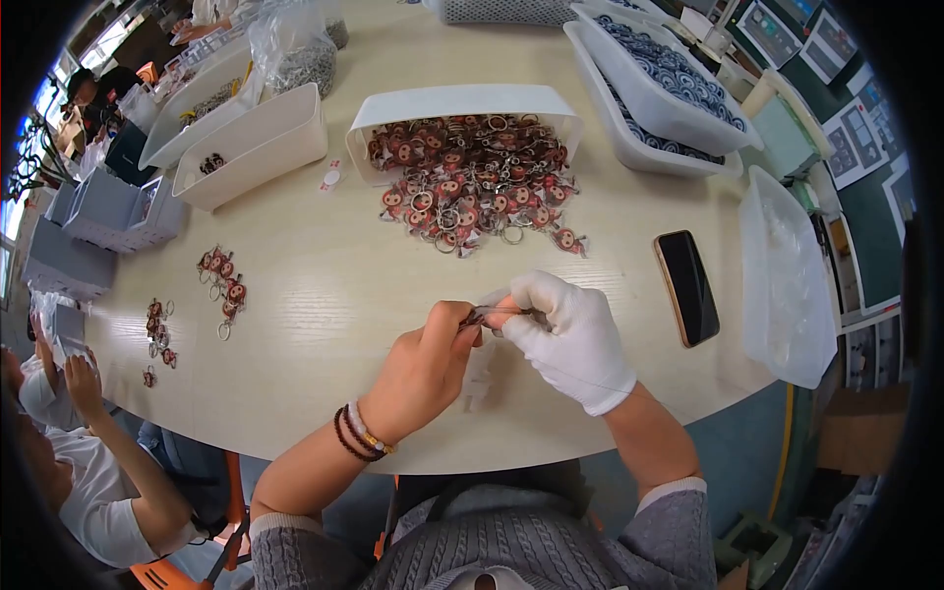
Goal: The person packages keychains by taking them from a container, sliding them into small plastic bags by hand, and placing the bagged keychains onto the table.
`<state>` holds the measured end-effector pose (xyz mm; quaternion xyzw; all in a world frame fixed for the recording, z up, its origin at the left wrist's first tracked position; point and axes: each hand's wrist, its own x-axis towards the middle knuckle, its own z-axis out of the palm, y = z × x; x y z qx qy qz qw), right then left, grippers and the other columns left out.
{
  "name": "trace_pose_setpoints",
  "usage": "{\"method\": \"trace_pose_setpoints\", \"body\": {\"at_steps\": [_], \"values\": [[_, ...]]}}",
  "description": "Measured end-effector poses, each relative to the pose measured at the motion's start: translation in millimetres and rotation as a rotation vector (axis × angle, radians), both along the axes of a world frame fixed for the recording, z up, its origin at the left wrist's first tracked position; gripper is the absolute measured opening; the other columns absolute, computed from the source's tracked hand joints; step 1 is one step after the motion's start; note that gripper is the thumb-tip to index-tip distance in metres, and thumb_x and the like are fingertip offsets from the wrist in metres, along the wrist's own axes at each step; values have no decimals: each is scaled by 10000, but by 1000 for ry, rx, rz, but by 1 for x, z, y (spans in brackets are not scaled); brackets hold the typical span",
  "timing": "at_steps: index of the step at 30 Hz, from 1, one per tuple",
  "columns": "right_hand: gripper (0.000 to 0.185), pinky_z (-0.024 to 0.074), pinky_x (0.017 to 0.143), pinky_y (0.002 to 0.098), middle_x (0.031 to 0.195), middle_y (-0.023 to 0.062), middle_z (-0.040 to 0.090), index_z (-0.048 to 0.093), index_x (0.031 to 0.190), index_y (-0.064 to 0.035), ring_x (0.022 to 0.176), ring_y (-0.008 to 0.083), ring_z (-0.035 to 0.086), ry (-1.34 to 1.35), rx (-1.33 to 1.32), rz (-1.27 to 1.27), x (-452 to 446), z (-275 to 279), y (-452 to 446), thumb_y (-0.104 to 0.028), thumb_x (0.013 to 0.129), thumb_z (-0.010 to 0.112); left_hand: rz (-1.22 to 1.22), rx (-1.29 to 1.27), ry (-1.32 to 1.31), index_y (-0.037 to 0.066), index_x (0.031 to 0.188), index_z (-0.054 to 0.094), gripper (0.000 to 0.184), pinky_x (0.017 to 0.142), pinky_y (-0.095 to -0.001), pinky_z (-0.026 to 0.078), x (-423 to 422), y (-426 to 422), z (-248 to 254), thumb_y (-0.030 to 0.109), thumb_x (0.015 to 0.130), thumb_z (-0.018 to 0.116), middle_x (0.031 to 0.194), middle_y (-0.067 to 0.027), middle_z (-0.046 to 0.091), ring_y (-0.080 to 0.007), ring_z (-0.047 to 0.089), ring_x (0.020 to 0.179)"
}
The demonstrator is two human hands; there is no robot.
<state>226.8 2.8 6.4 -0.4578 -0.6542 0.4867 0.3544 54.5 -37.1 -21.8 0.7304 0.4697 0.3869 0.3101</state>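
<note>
Over the near middle of the table, my bare left hand (425,369), with beaded bracelets at the wrist, meets my white-gloved right hand (573,337). Both are closed, pinching a small keychain (479,316) between the fingertips. Fingers cover most of it; a dark metallic bit and some clear film show. Beyond my hands, a heap of keychains (472,202) with red-brown figures and metal rings spills from a white bin (462,98) lying on its side. To the left lie two small groups of loose keychains (232,291).
A phone (686,288) lies right of my gloved hand, beside a clear plastic bin (787,280). White trays (678,162) of dark blue-and-white pieces stand back right. A long white bin (258,147) and grey boxes (123,211) stand left. Another person's hand (84,383) works at lower left.
</note>
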Motion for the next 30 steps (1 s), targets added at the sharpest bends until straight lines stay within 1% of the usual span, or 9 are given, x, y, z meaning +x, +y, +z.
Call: {"method": "trace_pose_setpoints", "body": {"at_steps": [3, 5, 6, 9, 11, 20, 23, 28, 30], "values": [[96, 478, 605, 235, 788, 70, 666, 614, 926, -23, 647, 97, 605, -27, 49, 107, 7, 0, 4, -42, 833, 601, -50, -112, -210, -8, 1061, 372, 137, 580, -270, 469, 0, 3, 2, 24, 935, 417, 818, -110, 600, -152, 580, 626], [160, 493, 613, 240, 867, 71, 656, 591, 1008, -52, 660, 109, 627, 438, -157, 35, 8, -2, 4, -43, 849, 571, -75, -163, -405, -8, 1073, 388, 148, 608, -282, 479, 2, 6, 4, 25, 934, 428, 835, -113, 610, -173, 605, 665], [160, 493, 613, 240, 867, 71, 656, 591, 1008, -52, 660, 109, 627, 436, -151, 39, 8, 2, 3, -43, 849, 571, -75, -173, -462, -8, 1084, 386, 148, 621, -264, 471, 2, 5, 6, 28, 942, 410, 865, -106, 605, -140, 587, 673], [218, 509, 602, 261, 911, 78, 630, 564, 1048, -56, 670, 154, 645, 221, 60, -79, 4, 10, 0, -31, 831, 572, -55, -162, -508, -10, 1104, 381, 162, 630, -246, 466, 1, 4, 5, 33, 949, 396, 911, -111, 597, -117, 576, 683], [245, 503, 548, 277, 898, 79, 611, 572, 1029, -53, 643, 195, 636, -338, 763, 66, 7, 8, 0, -36, 787, 604, -43, -152, -499, -13, 1114, 377, 174, 628, -246, 468, 1, 3, 4, 34, 948, 400, 927, -123, 593, -125, 584, 684], [242, 465, 520, 319, 865, 50, 613, 598, 966, -84, 630, 216, 592, -517, 932, -65, -6, 2, -6, -74, 733, 665, 45, 201, -59, -28, 1234, 360, 369, 708, -315, 509, 9, -4, 11, 18, 897, 504, 984, -176, 603, -248, 647, 805], [295, 480, 487, 291, 832, 50, 574, 575, 964, -45, 600, 188, 601, -574, 1017, -41, -4, 6, -4, -100, 683, 647, 22, 128, -92, -17, 1242, 370, 424, 722, -296, 509, 3, -1, 8, 33, 872, 571, 984, -177, 602, -230, 644, 839], [274, 470, 483, 302, 741, 39, 517, 570, 896, -72, 603, 191, 585, -560, 1020, 36, -5, 7, -4, -128, 642, 656, -201, -497, -708, 16, 1280, 390, 494, 782, -264, 487, -7, 5, 21, -4, 839, 611, 990, -126, 614, -153, 612, 886], [260, 466, 480, 303, 717, 37, 499, 570, 875, -79, 601, 192, 579, -537, 1032, 80, -4, 8, -2, -139, 637, 658, -263, -525, -686, 14, 1287, 386, 504, 791, -260, 482, -11, 9, 17, -8, 838, 612, 988, -117, 615, -144, 604, 897]]}}
